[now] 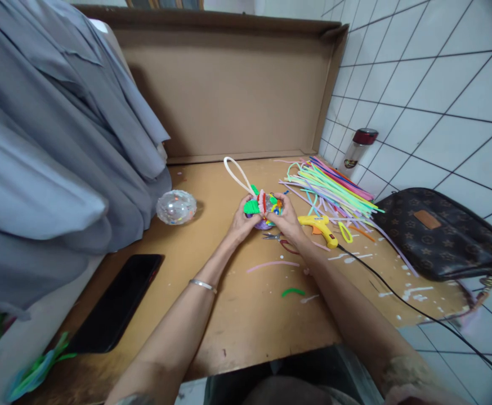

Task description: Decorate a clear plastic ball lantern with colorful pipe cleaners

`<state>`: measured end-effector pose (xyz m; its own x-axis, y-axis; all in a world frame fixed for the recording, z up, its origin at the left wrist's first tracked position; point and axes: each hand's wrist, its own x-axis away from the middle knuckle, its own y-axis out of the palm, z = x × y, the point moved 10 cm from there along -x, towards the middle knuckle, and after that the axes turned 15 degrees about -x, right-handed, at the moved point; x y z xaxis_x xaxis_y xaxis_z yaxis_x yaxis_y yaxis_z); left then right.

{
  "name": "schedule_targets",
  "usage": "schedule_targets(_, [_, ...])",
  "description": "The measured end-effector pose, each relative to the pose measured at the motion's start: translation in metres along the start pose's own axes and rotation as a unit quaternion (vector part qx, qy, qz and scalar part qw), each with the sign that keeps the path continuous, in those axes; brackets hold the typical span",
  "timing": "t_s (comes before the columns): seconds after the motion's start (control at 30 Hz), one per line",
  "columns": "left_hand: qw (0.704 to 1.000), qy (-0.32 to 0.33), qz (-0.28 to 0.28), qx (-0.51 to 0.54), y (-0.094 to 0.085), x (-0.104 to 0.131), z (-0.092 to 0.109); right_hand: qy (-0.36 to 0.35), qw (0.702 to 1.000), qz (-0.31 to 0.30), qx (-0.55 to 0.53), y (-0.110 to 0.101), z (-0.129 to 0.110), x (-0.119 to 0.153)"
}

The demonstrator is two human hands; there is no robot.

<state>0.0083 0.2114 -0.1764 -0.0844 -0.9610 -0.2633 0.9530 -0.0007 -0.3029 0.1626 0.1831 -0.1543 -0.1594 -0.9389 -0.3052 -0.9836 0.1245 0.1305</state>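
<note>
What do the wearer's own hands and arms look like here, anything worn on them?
The left hand and right hand are ungloved. A slim silver-coloured bangle circles the left wrist; none shows on the right. Both forearms look bare.

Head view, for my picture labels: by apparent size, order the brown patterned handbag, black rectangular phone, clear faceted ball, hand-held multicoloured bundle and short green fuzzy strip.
1. Handbag
2. Phone
3. Ball and bundle: unranked; the left hand and right hand partly cover the bundle
4. Green strip
</note>
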Motion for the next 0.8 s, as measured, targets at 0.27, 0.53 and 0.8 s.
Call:
schedule_targets(0.27, [1.000, -0.015, 0.008, 0.022, 0.001, -0.005, -0.017, -0.009, 0.999, 0.009, 0.035, -0.001, 0.009, -0.004])
schedule_targets(0.53, [0.998, -0.019, -0.003, 0.059, 0.006, -0.003, -0.020, -0.073, 0.918, 0.083, 0.380, -0.034, -0.047, 0.014])
schedule_targets(0.8, [0.999, -0.016, 0.015, 0.049, 0.003, -0.002, -0.014, 0.168, 0.729, 0.079, 0.659, -0.108, -0.033, 0.041])
